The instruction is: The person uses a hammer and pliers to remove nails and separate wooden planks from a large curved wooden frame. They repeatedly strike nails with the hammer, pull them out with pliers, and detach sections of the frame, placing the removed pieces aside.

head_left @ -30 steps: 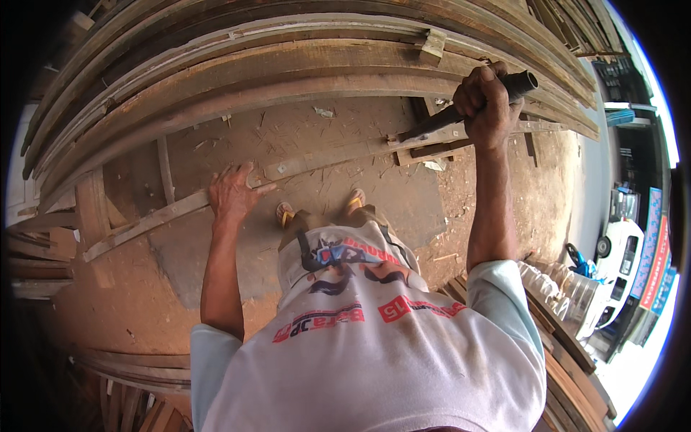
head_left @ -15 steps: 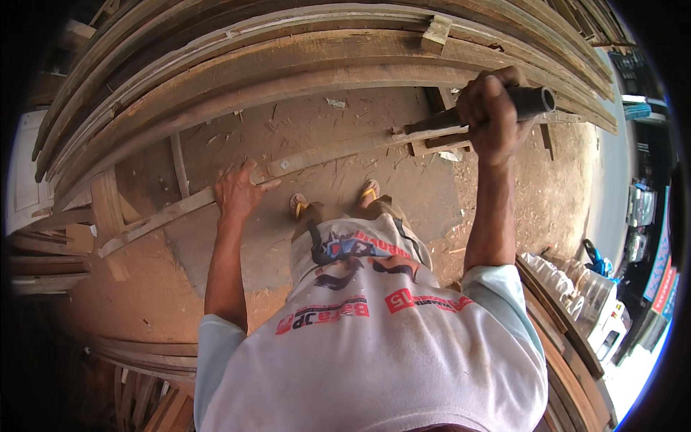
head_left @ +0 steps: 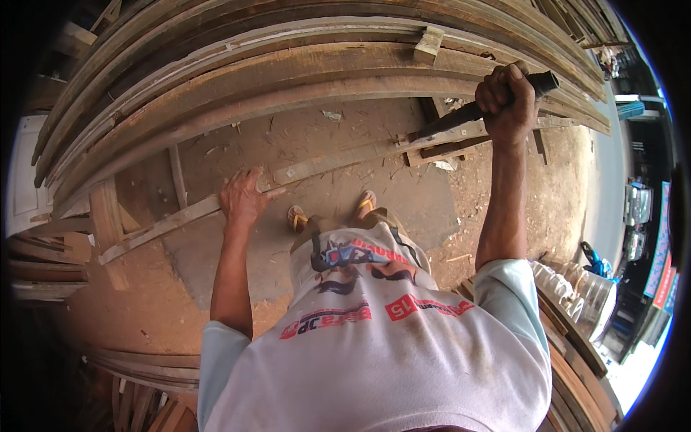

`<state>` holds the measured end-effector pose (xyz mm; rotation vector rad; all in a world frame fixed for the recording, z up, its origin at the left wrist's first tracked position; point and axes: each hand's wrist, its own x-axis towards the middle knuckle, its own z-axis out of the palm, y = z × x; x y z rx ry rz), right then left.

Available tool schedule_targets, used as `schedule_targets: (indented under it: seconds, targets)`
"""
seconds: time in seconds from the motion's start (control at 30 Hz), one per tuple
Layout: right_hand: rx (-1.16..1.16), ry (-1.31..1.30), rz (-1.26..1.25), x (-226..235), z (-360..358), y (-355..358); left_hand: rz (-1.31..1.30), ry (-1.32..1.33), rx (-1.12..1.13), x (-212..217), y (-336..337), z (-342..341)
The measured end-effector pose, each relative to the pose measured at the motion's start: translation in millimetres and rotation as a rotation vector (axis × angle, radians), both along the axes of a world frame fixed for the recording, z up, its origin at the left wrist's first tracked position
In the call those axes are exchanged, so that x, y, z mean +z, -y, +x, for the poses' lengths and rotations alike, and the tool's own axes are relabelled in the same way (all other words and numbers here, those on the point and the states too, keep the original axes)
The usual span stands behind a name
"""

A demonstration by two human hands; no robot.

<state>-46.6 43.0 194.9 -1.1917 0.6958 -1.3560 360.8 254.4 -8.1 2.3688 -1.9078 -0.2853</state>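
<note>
My left hand [head_left: 243,197] is wrapped over a long, thin wooden strip [head_left: 338,160], with the thumb out along its near side. The strip slants from lower left to upper right, and small pale marks dot its face. At the upper right my right hand [head_left: 509,101] is closed in a fist around a dark metal pry bar [head_left: 453,121] with a thick, hollow-looking end. The bar's narrow tip meets the strip near a small raised bit of wood or metal. Exact contact at the tip is too small to make out.
Long boards [head_left: 288,68] lie stacked across the far side, with a small wood block [head_left: 429,45] on top. Short wood pieces [head_left: 439,150] sit beneath the strip's right part. My sandalled feet [head_left: 366,204] stand close behind it. More timber [head_left: 568,345] lies at near right.
My right hand and the bar's thick end have moved slightly up and right, tilting the bar more steeply. My left hand keeps its place on the strip. The view has shifted a little.
</note>
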Motion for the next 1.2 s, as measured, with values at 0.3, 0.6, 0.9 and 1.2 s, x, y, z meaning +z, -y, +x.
schedule_targets:
  seconds: [0.3,0.6,0.9,1.2]
  targets:
    - [-0.031,0.115,-0.043,-10.9,-10.4,-3.0,-0.004,-0.006,-0.014,-0.2,-0.9,-0.8]
    - [-0.112,0.022,-0.069,6.4,-0.7,-31.2,-0.138,0.039,-0.026,-13.2,-14.6,-8.0]
    - [-0.325,0.423,-0.029,-22.8,-58.2,-47.2,0.030,0.055,0.060,-2.7,-9.5,-10.5]
    - [-0.361,0.476,-0.072,-27.7,-64.3,-66.5,-0.207,-0.416,-0.261,51.9,37.8,-68.0]
